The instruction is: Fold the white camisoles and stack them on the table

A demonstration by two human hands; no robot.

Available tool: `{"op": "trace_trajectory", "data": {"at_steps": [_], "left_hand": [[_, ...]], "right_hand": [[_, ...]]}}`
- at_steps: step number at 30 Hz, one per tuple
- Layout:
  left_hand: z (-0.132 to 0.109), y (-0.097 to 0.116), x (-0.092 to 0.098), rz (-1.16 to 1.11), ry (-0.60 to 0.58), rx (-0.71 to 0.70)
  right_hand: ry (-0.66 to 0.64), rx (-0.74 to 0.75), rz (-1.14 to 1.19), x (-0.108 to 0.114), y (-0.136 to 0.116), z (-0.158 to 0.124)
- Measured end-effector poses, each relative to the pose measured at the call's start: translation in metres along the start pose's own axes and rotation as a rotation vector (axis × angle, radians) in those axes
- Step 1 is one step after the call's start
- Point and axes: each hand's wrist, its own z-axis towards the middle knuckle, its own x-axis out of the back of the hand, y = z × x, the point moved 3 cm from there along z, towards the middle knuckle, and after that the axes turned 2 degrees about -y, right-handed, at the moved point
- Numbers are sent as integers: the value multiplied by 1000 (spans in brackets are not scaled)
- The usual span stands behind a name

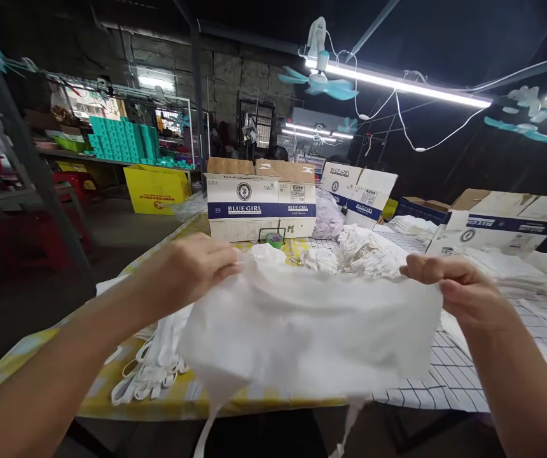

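Observation:
A white cloth garment [311, 331] with thin straps hanging from its lower edge is stretched between both my hands above the near table edge. My left hand [192, 267] is closed on its upper left corner. My right hand [455, 286] pinches its upper right corner, fingers pressed together. Below the left side, a stack of white straps and folded pieces [152, 369] lies on the yellow checked tablecloth [111, 401].
"Blue Girl" cardboard boxes [261, 207] stand at the table's far side, another box [497, 226] at the right. Heaps of white cloth [369, 251] cover the middle. A green tape roll [274, 239] sits by the boxes. A yellow box [156, 187] and metal post [30, 165] are left.

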Motion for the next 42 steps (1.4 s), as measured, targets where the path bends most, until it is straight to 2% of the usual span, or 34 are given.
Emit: {"op": "trace_trajectory", "data": {"at_steps": [3,4,6,9,15,17,19,20,22,24,26,27,29,32,36,39,42], "left_hand": [[-22,-10,-27,-49,-182,52],[-30,-11,-31,-80,-217,67],[-43,-10,-32,-114,-236,80],[-54,-6,-27,-125,-254,111],[-54,5,-2,-189,-197,88],[-51,2,-6,-195,-185,113],[-49,-7,-30,-219,-235,189],[-49,-14,-51,-238,-287,242],[-54,-29,-107,-275,-409,347],[-64,-43,-171,-247,-525,455],[-77,-53,-229,-199,-636,563],[-83,-56,-252,-192,-655,580],[-90,-63,-283,-175,-652,613],[-92,-76,-302,-170,-631,633],[-86,-89,-312,-162,-624,638],[-82,-85,-315,-146,-610,643],[-82,-70,-311,-17,-528,657]], "right_hand": [[-333,-8,198,-14,25,-9],[-371,-24,200,-15,32,-13],[-431,-83,124,-17,43,-20],[-483,-115,39,-17,44,-28],[-553,-41,-64,0,31,-29],[-537,-28,-58,4,35,-22],[-523,-80,-83,-2,53,-12],[-525,-142,-119,-9,69,-7],[-544,-325,-244,-32,113,0],[-526,-496,-401,-60,167,-1],[-493,-587,-540,-87,217,-6],[-486,-594,-566,-98,238,-10],[-450,-579,-621,-110,268,-15],[-391,-537,-696,-106,290,-15],[-291,-480,-788,-86,300,-4],[-210,-445,-848,-85,305,0],[-147,-407,-901,-100,302,-7]]}}
